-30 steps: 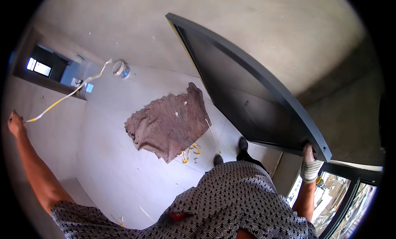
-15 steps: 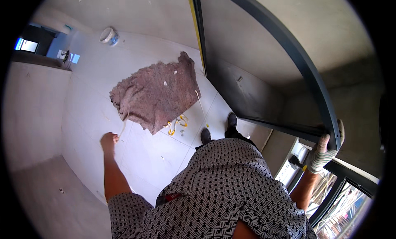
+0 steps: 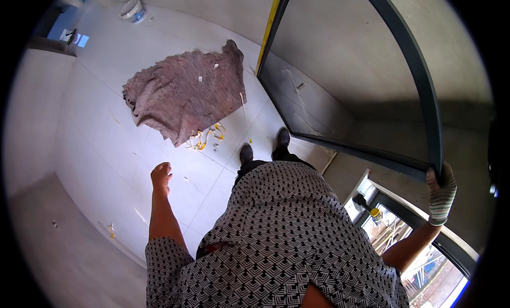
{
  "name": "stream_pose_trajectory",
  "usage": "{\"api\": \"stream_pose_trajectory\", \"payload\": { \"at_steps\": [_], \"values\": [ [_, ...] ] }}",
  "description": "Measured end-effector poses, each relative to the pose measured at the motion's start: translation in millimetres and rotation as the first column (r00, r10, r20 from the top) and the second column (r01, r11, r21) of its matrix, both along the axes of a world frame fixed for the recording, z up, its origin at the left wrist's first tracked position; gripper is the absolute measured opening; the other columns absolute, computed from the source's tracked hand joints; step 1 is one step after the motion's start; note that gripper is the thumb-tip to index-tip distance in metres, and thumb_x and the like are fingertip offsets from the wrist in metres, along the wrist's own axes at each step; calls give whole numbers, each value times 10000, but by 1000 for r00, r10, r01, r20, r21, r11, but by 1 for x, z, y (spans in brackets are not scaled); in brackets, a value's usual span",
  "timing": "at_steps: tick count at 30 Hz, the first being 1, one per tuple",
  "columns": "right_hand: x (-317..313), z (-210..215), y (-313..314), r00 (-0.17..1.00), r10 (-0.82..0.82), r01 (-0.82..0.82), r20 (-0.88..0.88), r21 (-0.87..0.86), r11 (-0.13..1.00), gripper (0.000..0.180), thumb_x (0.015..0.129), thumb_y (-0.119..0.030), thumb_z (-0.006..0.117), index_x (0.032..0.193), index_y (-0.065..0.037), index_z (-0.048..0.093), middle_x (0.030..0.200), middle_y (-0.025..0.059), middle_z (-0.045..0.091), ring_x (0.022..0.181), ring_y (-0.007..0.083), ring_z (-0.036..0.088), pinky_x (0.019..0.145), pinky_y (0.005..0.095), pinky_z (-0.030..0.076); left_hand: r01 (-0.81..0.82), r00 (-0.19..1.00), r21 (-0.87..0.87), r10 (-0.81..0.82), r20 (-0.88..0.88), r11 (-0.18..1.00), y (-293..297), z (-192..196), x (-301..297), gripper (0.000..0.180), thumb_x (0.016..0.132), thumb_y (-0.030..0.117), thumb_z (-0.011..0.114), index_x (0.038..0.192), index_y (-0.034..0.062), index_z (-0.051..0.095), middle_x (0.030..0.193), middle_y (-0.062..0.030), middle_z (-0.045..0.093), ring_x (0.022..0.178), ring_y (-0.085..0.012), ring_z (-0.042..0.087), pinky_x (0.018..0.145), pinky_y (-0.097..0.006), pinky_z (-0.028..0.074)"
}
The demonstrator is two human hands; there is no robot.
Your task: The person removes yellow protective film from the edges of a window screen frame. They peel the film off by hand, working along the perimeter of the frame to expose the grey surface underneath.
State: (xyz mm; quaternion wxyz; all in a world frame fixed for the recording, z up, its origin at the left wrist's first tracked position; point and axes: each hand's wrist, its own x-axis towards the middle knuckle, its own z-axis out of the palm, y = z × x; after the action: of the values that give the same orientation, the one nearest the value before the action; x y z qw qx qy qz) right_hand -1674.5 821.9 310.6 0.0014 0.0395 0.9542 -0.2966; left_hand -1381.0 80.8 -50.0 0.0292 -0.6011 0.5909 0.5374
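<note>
The left hand (image 3: 160,176) had dropped lower, loosely curled and empty — above it on the floor lay a brown cloth (image 3: 186,95). The gloved right hand (image 3: 441,193) gripped the dark-framed glass panel (image 3: 372,74) at its lower corner — the panel rising away from it.

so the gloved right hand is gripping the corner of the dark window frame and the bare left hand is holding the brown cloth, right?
Not quite. In the head view the right hand, in a striped glove, does grip the dark window frame at its corner, but the bare left hand holds nothing. It hangs free above the floor, apart from the brown cloth lying flat there.
</note>
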Motion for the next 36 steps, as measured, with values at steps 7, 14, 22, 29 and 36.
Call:
{"api": "stream_pose_trajectory", "payload": {
  "at_steps": [7,14,22,29,36],
  "values": [
    [-56,37,-47,962,247,-274,119,415,868,323,932,-109,714,1241,-55,637,852,99,679,764,201,663,717,347,534,167,986,176,-166,-18,970,65,-13,-20,306,984,270,627,1185,47,679,1139,-97,721,1095,-230,692,931,-394,537],
    [-131,16,-156,970,227,-117,-81,666,737,415,936,-355,693,1212,-58,607,932,241,723,892,451,693,787,497,555,319,941,98,-302,-151,943,94,-21,-80,277,995,252,616,1145,35,700,1075,-82,739,1001,-181,711,840,-331,549],
    [-186,21,-204,941,334,-224,-48,650,726,498,927,-497,695,1114,-39,635,870,224,725,858,428,707,786,489,548,423,831,-46,-407,-378,905,131,26,-160,330,974,245,624,1113,-39,720,988,-89,746,921,-170,701,813,-310,546],
    [-169,35,-186,926,378,-291,-13,614,734,461,922,-437,731,1108,-24,646,847,209,725,807,383,727,730,446,561,532,668,-347,-635,-388,772,134,81,-207,326,989,231,631,1108,-63,710,968,-149,755,932,-189,723,836,-319,547],
    [-147,43,-158,890,455,-381,-5,540,751,365,912,-327,767,1072,-22,648,794,199,697,739,359,706,699,424,551,475,529,-276,-522,-669,835,158,139,-282,354,1022,253,667,1188,-59,669,1010,-152,753,989,-189,721,863,-299,554]
  ]
}}
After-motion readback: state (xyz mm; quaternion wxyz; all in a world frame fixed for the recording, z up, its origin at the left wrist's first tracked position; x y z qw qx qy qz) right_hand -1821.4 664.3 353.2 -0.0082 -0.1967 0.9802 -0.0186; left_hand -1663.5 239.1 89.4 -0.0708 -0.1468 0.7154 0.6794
